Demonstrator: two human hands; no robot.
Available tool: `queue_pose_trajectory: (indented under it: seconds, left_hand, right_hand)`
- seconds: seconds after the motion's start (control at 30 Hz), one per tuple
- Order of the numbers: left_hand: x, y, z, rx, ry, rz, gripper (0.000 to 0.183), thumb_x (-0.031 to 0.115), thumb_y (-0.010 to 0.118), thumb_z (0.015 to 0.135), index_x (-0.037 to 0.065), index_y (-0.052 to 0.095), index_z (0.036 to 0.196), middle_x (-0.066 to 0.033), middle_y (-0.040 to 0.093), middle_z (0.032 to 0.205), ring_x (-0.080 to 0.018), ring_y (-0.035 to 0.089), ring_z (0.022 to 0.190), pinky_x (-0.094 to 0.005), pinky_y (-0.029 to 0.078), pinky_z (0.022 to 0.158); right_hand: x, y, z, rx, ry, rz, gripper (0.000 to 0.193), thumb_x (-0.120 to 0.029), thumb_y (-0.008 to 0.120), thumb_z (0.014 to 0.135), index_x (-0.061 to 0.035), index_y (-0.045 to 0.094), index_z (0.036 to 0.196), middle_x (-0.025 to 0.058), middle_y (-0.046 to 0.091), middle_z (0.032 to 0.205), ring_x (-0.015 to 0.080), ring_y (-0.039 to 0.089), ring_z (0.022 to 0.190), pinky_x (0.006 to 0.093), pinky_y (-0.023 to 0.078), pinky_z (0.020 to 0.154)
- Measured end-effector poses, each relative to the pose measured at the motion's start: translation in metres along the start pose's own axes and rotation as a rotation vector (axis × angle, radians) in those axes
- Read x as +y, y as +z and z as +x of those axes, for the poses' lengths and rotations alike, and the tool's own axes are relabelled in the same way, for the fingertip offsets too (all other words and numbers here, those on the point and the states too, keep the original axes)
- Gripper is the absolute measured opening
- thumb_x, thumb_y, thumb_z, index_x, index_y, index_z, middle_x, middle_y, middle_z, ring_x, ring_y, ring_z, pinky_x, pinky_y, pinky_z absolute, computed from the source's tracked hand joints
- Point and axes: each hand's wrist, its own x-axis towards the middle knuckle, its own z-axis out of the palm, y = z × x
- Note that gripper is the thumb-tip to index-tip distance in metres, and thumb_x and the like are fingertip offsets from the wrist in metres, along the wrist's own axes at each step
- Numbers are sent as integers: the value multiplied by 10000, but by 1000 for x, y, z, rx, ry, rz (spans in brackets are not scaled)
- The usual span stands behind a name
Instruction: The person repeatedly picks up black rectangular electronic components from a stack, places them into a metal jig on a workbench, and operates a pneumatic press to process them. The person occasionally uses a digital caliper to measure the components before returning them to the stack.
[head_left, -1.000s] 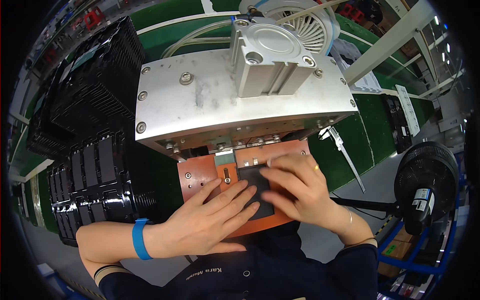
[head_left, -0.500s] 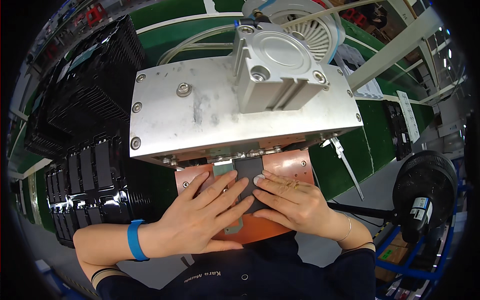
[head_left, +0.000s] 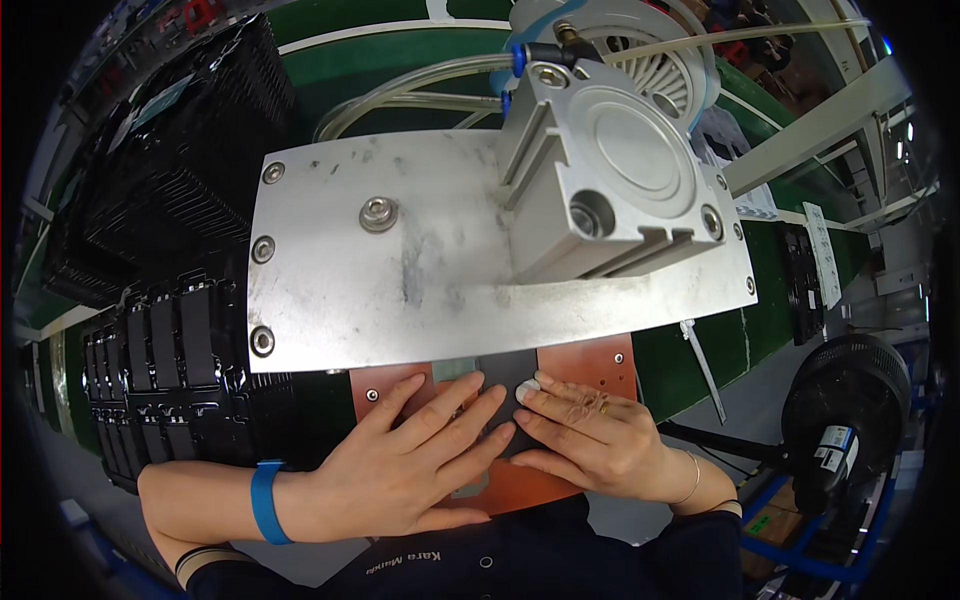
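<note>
A dark grey flat rectangular piece (head_left: 508, 372) lies on a copper-coloured plate (head_left: 585, 360) under the front edge of a metal press housing (head_left: 440, 260). My left hand (head_left: 400, 455) rests palm down with its fingers spread, the fingertips on the left side of the grey piece. From the right, my right hand (head_left: 595, 435) reaches in with fingers stretched out and laid on the piece's right side. A small white thing (head_left: 527, 390) sits at its fingertips; whether it is a finger cover or a loose scrap I cannot tell. The far end of the grey piece is hidden beneath the housing.
A silver pneumatic cylinder (head_left: 620, 170) stands on the housing, with clear hoses (head_left: 420, 85) behind it. Black trays (head_left: 170, 340) are stacked at the left. A white fan (head_left: 650, 65) is behind, a black round-headed device (head_left: 845, 400) at the right, and a green bench top (head_left: 675, 370) underneath.
The view has shifted, so the housing and cylinder appear larger and lower. Both hands keep about the same position on the grey piece.
</note>
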Motion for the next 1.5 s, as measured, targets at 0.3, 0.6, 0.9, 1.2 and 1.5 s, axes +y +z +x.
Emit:
queue_pose_trajectory:
  seconds: [0.3, 0.6, 0.9, 1.2, 1.5]
  left_hand:
    - [1, 1, -2, -13, -6, 5, 676, 648, 491, 871, 128, 544, 1300, -136, 449, 1421, -311, 403, 1323, -480, 283, 1076]
    - [-3, 4, -2, 29, 16, -59, 683, 614, 503, 873, 102, 504, 1325, -162, 418, 1435, -323, 380, 1339, -491, 338, 1038]
    - [0, 3, -2, 73, 86, -35, 641, 583, 572, 850, 145, 537, 1317, -169, 437, 1411, -359, 414, 1291, -504, 343, 1031]
    - [24, -29, -9, 87, -191, -885, 209, 153, 655, 896, 38, 643, 1071, -88, 622, 970, -126, 610, 712, -239, 488, 593]
    - [40, -12, 3, -169, -585, -1814, 368, 373, 459, 1011, 51, 603, 1117, 14, 598, 767, -26, 427, 518, -170, 277, 437]
  right_hand:
    - [1, 1, -1, -13, -5, 15, 343, -230, 799, 727, 11, 695, 948, 151, 651, 1120, 278, 659, 1039, 323, 570, 846]
    - [-22, -21, -3, -205, 418, 815, 483, -21, 623, 861, -63, 455, 1312, 146, 362, 1453, 293, 354, 1369, 454, 305, 1106]
    - [-6, -17, 19, 99, 1024, 1304, 379, -15, 653, 868, -71, 439, 1177, 84, 564, 1155, 157, 600, 1048, 289, 506, 847]
    - [-15, -12, -20, 376, 684, 1234, 374, 43, 672, 840, -33, 470, 1146, 63, 679, 875, 93, 650, 828, 220, 520, 740]
    - [-53, -31, -16, 494, -420, 56, 229, -27, 711, 675, -88, 738, 893, 55, 710, 947, 133, 605, 703, 225, 518, 619]
